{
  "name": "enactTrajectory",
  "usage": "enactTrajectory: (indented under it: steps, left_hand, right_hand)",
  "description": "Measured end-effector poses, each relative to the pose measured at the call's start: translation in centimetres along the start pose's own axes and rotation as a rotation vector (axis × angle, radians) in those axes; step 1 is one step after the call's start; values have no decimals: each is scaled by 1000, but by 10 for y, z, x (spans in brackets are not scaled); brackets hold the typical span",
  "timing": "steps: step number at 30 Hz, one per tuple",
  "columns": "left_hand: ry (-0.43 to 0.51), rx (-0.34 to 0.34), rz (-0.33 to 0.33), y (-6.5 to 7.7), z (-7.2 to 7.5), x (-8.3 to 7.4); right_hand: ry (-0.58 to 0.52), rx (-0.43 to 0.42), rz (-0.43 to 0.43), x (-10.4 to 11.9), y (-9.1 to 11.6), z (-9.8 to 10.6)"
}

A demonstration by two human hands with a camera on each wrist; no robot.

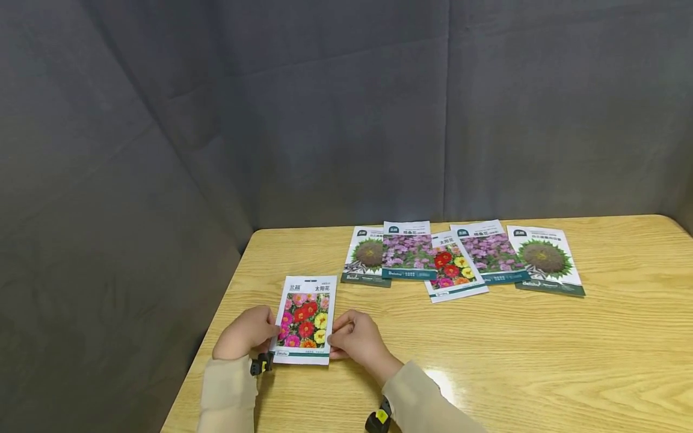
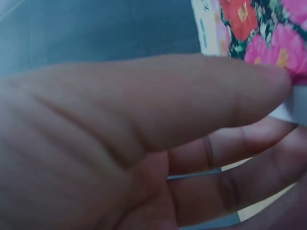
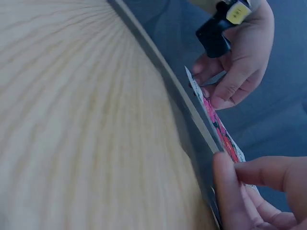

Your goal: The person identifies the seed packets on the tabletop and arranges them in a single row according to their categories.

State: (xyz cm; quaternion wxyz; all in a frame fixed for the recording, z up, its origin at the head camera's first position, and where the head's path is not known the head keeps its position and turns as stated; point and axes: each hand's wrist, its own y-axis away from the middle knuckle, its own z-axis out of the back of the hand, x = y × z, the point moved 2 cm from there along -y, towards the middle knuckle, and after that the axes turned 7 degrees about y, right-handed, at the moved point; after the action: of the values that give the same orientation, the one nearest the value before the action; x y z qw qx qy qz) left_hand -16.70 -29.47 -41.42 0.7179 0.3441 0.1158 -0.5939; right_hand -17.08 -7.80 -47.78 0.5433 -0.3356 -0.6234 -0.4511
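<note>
Left hand (image 1: 248, 332) and right hand (image 1: 361, 341) both got their grip pinched on this flower packet (image 1: 305, 320), one per side.

The left wrist view's edge cuts off the flower packet (image 2: 261, 36).

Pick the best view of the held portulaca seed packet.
Head: nearly the whole front of the held portulaca seed packet shows. Left wrist: cropped, partly covered by the left hand. Right wrist: a steeply slanted strip.
</note>
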Motion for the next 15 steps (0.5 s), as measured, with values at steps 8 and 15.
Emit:
enactTrajectory:
  steps: [8,15]
  left_hand:
    - [-99,39,39,-4,-3,7]
    - [-103,70,49,-3,-1,14]
  right_hand:
    - [123,16,36,-6,1,-7]
    - [276,3,91,-6,4,-9]
